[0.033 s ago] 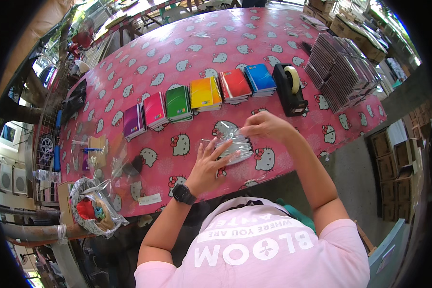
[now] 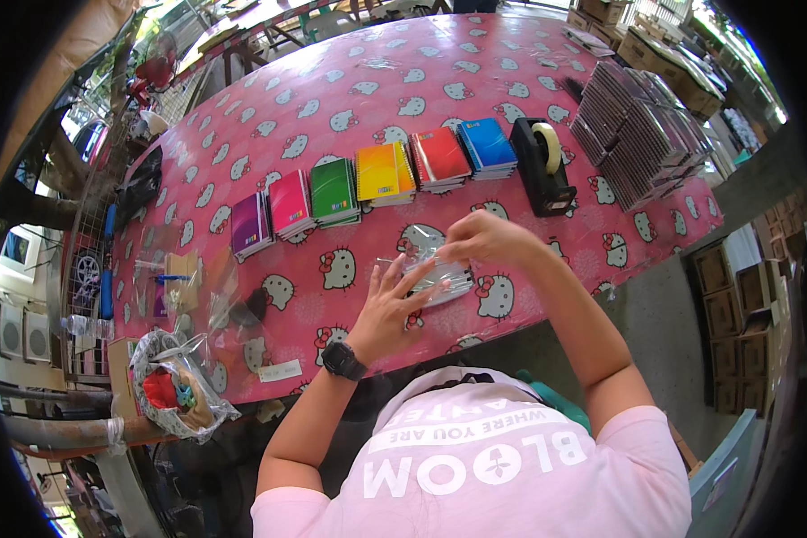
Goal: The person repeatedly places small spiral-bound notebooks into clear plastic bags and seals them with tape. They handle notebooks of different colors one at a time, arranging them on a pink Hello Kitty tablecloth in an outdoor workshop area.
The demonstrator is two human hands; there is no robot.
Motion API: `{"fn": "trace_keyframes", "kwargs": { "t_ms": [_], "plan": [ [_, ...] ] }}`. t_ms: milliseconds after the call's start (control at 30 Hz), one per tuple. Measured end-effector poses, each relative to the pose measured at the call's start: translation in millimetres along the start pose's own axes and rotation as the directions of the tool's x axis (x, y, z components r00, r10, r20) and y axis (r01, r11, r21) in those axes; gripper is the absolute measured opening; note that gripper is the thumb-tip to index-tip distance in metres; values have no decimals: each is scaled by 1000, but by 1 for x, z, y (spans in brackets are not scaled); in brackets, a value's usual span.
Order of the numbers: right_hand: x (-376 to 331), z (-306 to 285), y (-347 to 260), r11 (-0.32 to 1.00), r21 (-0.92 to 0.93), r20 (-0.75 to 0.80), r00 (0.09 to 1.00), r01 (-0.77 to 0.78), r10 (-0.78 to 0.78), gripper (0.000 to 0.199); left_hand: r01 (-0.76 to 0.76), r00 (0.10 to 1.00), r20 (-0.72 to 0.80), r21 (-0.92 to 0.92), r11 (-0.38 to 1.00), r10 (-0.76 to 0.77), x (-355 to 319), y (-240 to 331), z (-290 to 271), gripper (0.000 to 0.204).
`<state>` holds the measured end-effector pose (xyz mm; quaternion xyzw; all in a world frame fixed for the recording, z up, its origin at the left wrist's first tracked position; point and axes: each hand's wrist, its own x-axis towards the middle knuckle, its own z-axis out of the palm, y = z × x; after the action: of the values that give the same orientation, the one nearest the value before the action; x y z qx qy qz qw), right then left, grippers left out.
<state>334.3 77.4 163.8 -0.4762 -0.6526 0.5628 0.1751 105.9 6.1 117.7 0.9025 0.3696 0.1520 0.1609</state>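
A small spiral-bound notebook in a clear plastic wrapper (image 2: pixel 444 282) lies on the pink table near its front edge. My left hand (image 2: pixel 393 300) rests on the wrapped notebook with fingers spread out. At the wrapper's far right corner, my right hand (image 2: pixel 484 240) is closed, thumb and fingertips pinching the plastic. Beyond my hands runs a row of small notebook stacks: purple (image 2: pixel 250 224), pink (image 2: pixel 289 204), green (image 2: pixel 334 192), yellow (image 2: pixel 385 174), red (image 2: pixel 439 158) and blue (image 2: pixel 487 146).
A black tape dispenser (image 2: pixel 544 175) stands right of the blue stack. Wrapped notebooks (image 2: pixel 637 134) are piled high at the table's right side. Loose clear plastic and a bag-lined basket (image 2: pixel 175 390) are at the left. Brown boxes (image 2: pixel 735 332) stand off to the right.
My right hand has shifted slightly left along the wrapper's corner, closer to the left fingertips. My left hand stays in place.
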Motion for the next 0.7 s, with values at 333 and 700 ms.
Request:
{"fn": "trace_keyframes", "kwargs": {
  "t_ms": [333,700],
  "plan": [
    [-21,-17,-10,624,-754,-248,969,-205,18,56,-77,916,-381,-471,879,-124,3,1,-1,66],
    [10,34,55,958,108,-294,929,267,-226,25,-274,738,-426,-898,345,-523,60,-18,-19,22]
  ]
}}
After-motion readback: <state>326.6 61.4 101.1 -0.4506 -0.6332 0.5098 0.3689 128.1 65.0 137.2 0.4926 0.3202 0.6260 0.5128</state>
